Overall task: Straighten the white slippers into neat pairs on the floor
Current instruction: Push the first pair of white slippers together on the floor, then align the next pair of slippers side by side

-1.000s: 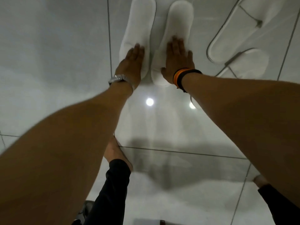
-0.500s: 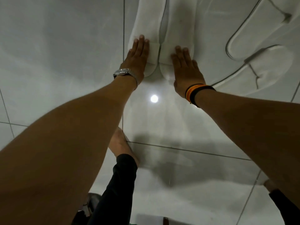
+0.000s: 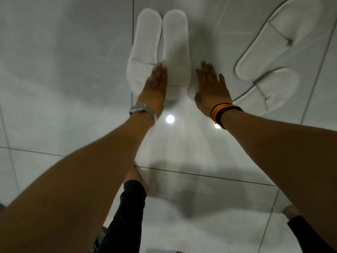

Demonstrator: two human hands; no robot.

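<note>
Two white slippers lie side by side and touching on the glossy tiled floor, the left slipper [image 3: 144,48] and the right slipper [image 3: 176,52], their toe ends near me. My left hand [image 3: 155,90], with a metal watch on the wrist, rests flat over the toe end of the left slipper, fingers together. My right hand [image 3: 209,88], with orange and black bands on the wrist, lies flat on the floor just right of the right slipper, fingers slightly apart. Neither hand grips anything.
Another slipper pair lies askew at the right: one slipper [image 3: 279,37] slanting up to the corner and a second slipper [image 3: 273,88] below it, touching. My bare feet [image 3: 135,176] and black trouser legs [image 3: 125,216] are below. Ceiling lights reflect in the tiles.
The two slippers have been pushed together until they touch. My right hand has slid off the right slipper onto the floor beside it. My left hand has shifted toward the gap between the slippers.
</note>
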